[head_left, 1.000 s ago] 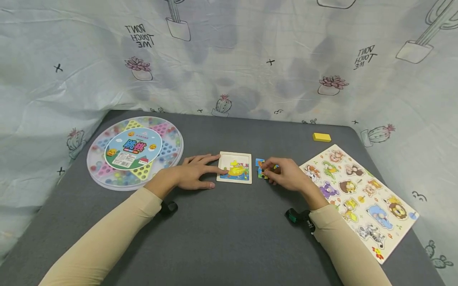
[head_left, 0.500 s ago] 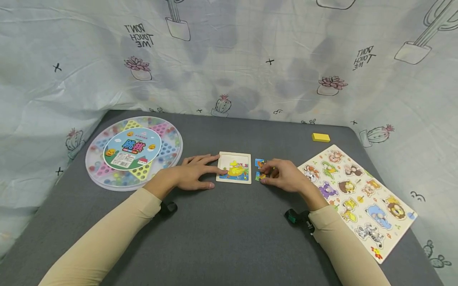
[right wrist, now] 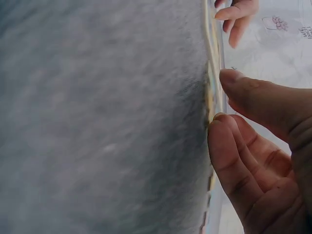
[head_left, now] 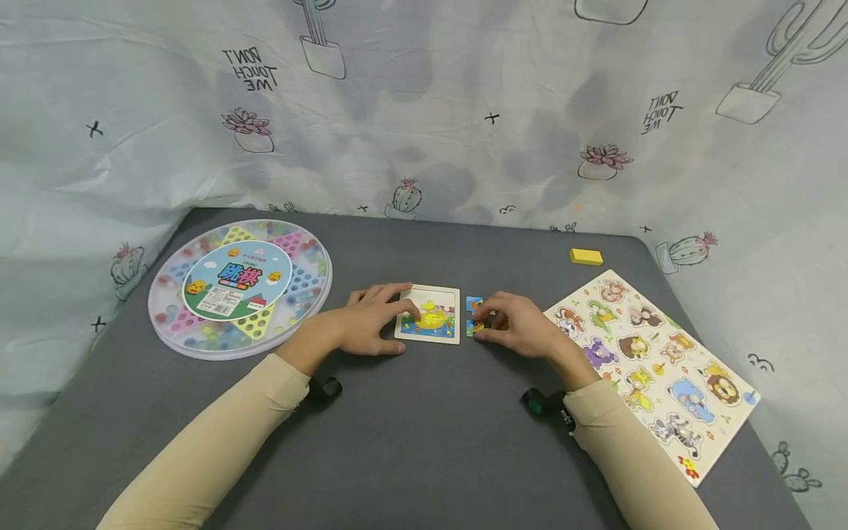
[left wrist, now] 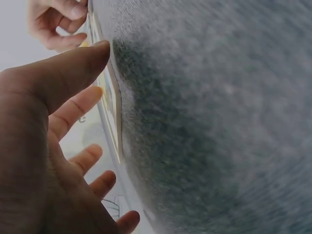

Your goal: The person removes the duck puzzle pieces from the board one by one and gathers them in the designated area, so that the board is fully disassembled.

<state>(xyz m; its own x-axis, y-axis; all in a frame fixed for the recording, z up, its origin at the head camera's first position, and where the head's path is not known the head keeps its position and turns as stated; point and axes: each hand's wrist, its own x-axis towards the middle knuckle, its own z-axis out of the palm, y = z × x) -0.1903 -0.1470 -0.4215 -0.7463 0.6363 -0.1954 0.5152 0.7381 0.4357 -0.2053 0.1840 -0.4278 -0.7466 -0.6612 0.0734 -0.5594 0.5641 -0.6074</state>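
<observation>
A small square puzzle tray (head_left: 405,333) with a pale wooden rim lies flat at the middle of the table, with a yellow duck picture (head_left: 433,318) partly assembled in it. My left hand (head_left: 371,318) reaches over the tray's left side, fingers spread and slightly bent, its index fingertip on the duck picture. Just right of the tray, colourful puzzle pieces (head_left: 472,302) lie on the cloth. My right hand (head_left: 520,324) has thumb and index fingertips at opposite edges of the lower piece and covers part of it. In the right wrist view, the thumb (right wrist: 258,95) stands apart from the bent fingers.
A round Chinese checkers box (head_left: 240,342) with marbles lies at the left. At the right is an animal puzzle board (head_left: 656,434), partly behind the right forearm. A yellow block (head_left: 586,257) sits near the back edge of the grey table (head_left: 424,442), before a patterned curtain (head_left: 424,96).
My right thumb and index finger have come down around the lower piece, and its gap to the upper piece looks smaller. My left hand has shifted slightly right over the tray. The head view has turned slightly.
</observation>
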